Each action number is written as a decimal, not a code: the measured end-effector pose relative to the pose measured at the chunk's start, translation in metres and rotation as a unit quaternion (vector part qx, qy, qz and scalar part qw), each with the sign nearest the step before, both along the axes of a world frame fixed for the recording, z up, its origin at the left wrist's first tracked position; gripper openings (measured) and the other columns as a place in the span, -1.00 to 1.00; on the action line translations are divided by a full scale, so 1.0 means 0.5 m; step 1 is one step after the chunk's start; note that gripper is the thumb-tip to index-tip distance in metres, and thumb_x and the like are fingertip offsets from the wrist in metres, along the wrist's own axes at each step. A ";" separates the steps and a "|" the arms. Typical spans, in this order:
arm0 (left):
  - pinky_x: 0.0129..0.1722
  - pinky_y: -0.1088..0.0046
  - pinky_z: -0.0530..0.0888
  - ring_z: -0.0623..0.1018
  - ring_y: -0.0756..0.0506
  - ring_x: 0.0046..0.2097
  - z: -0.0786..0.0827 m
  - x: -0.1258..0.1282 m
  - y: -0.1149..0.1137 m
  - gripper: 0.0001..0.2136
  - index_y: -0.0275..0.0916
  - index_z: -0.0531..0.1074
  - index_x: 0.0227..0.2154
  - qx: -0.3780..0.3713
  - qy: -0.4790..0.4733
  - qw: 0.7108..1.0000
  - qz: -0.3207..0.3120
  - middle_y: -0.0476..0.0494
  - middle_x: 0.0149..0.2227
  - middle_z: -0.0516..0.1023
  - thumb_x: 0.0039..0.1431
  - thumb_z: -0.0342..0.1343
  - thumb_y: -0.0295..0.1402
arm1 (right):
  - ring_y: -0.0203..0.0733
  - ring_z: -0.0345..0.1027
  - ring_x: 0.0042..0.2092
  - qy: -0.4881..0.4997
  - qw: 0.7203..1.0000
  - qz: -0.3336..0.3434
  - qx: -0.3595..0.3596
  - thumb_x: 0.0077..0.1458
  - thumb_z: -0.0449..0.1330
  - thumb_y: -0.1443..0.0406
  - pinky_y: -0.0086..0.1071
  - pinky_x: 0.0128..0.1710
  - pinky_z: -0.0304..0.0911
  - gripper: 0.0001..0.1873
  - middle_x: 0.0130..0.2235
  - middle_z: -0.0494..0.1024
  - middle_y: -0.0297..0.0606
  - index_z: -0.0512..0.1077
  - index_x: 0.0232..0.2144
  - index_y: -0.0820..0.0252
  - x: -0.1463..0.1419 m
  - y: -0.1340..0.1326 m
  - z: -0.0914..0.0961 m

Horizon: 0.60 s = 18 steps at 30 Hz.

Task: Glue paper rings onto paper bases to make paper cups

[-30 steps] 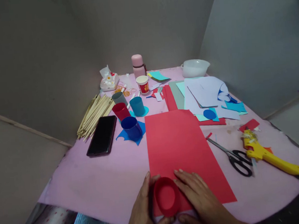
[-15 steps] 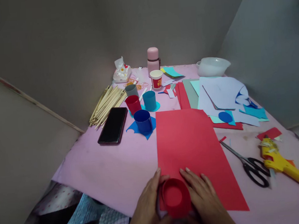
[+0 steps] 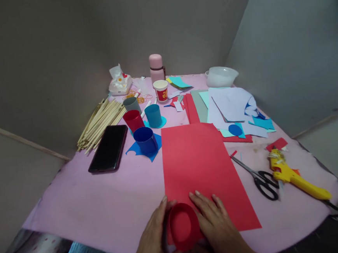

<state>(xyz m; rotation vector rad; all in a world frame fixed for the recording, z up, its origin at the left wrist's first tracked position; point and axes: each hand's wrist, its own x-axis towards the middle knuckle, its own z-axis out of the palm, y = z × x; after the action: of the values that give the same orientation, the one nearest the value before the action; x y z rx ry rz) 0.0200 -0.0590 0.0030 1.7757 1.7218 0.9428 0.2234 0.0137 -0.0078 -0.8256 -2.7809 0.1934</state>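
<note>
Pink table (image 3: 105, 209), red paper sheet (image 3: 198, 163) — left hand (image 3: 154, 240) and right hand (image 3: 218, 228) cupping a red cup (image 3: 182, 226) between them, scissors (image 3: 257, 176) nearby

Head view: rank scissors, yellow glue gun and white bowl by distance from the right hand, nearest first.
From the right hand:
1. scissors: just to its right, blades pointing away.
2. yellow glue gun: farther right, beyond the scissors.
3. white bowl: far back, by the wall.
</note>
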 end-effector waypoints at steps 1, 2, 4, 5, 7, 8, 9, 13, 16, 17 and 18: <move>0.11 0.10 0.38 0.42 -0.23 0.13 0.000 0.000 0.000 -0.15 0.04 -0.21 0.29 -0.001 0.001 1.000 0.002 -0.17 0.17 0.37 0.03 0.16 -0.44 | 0.24 0.20 0.19 0.007 1.000 -0.006 -0.005 0.08 0.12 0.13 0.16 -0.01 0.24 -0.35 0.22 0.28 0.09 0.19 0.18 0.27 -0.001 0.001 0.004; 0.12 0.10 0.38 0.42 -0.24 0.14 0.000 -0.001 0.000 -0.15 0.03 -0.20 0.29 -0.002 0.001 1.000 0.003 -0.18 0.17 0.37 0.03 0.17 -0.44 | 0.23 0.20 0.19 0.012 1.000 -0.009 -0.009 0.07 0.13 0.14 0.15 0.00 0.24 -0.36 0.21 0.29 0.08 0.20 0.17 0.27 -0.002 0.001 0.007; 0.12 0.09 0.37 0.42 -0.25 0.13 0.002 0.000 0.000 -0.15 0.02 -0.17 0.29 -0.005 0.001 1.000 0.007 -0.19 0.17 0.37 0.02 0.19 -0.44 | 0.21 0.23 0.18 0.026 1.000 -0.015 -0.006 0.07 0.13 0.15 0.12 0.00 0.24 -0.39 0.19 0.32 0.07 0.24 0.14 0.27 -0.005 0.000 0.011; 0.12 0.08 0.37 0.42 -0.26 0.14 0.003 0.000 0.000 -0.16 0.02 -0.16 0.29 -0.004 0.001 1.000 0.011 -0.20 0.17 0.36 0.02 0.19 -0.43 | 0.20 0.23 0.18 0.034 0.999 -0.019 -0.003 0.07 0.13 0.14 0.12 0.00 0.24 -0.40 0.19 0.34 0.07 0.25 0.13 0.27 -0.007 -0.001 0.010; 0.12 0.07 0.36 0.41 -0.26 0.14 0.005 0.000 0.000 -0.19 0.03 -0.14 0.28 0.000 -0.004 1.000 0.012 -0.20 0.18 0.36 0.04 0.20 -0.38 | 0.18 0.22 0.18 0.049 0.998 -0.026 -0.001 0.09 0.11 0.13 0.11 0.03 0.21 -0.42 0.19 0.35 0.05 0.26 0.13 0.26 -0.009 -0.004 0.007; 0.13 0.06 0.36 0.40 -0.26 0.15 0.006 0.000 0.000 -0.21 0.04 -0.14 0.28 0.000 -0.009 1.000 0.010 -0.19 0.19 0.35 0.06 0.19 -0.36 | 0.17 0.21 0.19 0.056 0.998 -0.029 -0.003 0.10 0.10 0.12 0.11 0.05 0.20 -0.42 0.19 0.35 0.05 0.27 0.12 0.26 -0.010 -0.005 0.005; 0.14 0.06 0.35 0.39 -0.26 0.17 0.007 -0.001 0.000 -0.22 0.04 -0.14 0.28 0.001 -0.014 1.000 0.007 -0.19 0.19 0.34 0.08 0.18 -0.34 | 0.16 0.20 0.19 0.064 0.997 -0.033 -0.005 0.11 0.10 0.10 0.11 0.06 0.18 -0.42 0.18 0.35 0.04 0.27 0.12 0.26 -0.010 -0.006 0.003; 0.15 0.09 0.33 0.35 -0.23 0.19 0.016 -0.002 0.003 -0.28 0.05 -0.14 0.27 -0.007 -0.028 1.000 0.006 -0.15 0.21 0.31 0.13 0.12 -0.28 | 0.10 0.22 0.19 0.101 0.994 -0.037 -0.001 0.14 0.06 0.02 0.03 0.10 0.15 -0.40 0.16 0.39 0.00 0.28 0.12 0.25 -0.005 -0.003 0.001; 0.15 0.12 0.34 0.38 -0.21 0.17 0.023 -0.001 0.006 -0.34 0.07 -0.11 0.26 -0.004 -0.035 0.999 0.007 -0.13 0.19 0.34 0.16 0.08 -0.23 | 0.04 0.29 0.15 0.132 0.990 -0.034 0.031 0.16 0.05 0.02 -0.05 0.09 0.20 -0.42 0.11 0.46 -0.01 0.28 0.11 0.25 0.012 0.003 0.008; 0.15 0.12 0.33 0.39 -0.21 0.16 0.025 -0.001 0.006 -0.35 0.07 -0.11 0.26 0.002 -0.036 0.999 0.007 -0.14 0.18 0.35 0.18 0.06 -0.22 | 0.04 0.30 0.14 0.136 0.989 -0.036 0.038 0.16 0.05 0.02 -0.05 0.07 0.22 -0.43 0.09 0.48 0.00 0.29 0.10 0.26 0.021 0.004 0.011; 0.16 0.11 0.32 0.39 -0.21 0.16 0.026 -0.001 0.006 -0.37 0.06 -0.11 0.26 0.008 -0.036 0.999 0.010 -0.15 0.18 0.35 0.19 0.04 -0.22 | 0.06 0.31 0.13 0.134 0.989 -0.041 0.042 0.17 0.05 0.04 -0.03 0.06 0.24 -0.44 0.08 0.49 0.02 0.30 0.09 0.27 0.031 0.005 0.013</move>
<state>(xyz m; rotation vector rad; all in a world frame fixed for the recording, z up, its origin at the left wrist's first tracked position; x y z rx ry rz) 0.0197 -0.0560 0.0158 1.7158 1.6937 1.0188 0.2387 0.0159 -0.0014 -0.8256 -2.4823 0.1581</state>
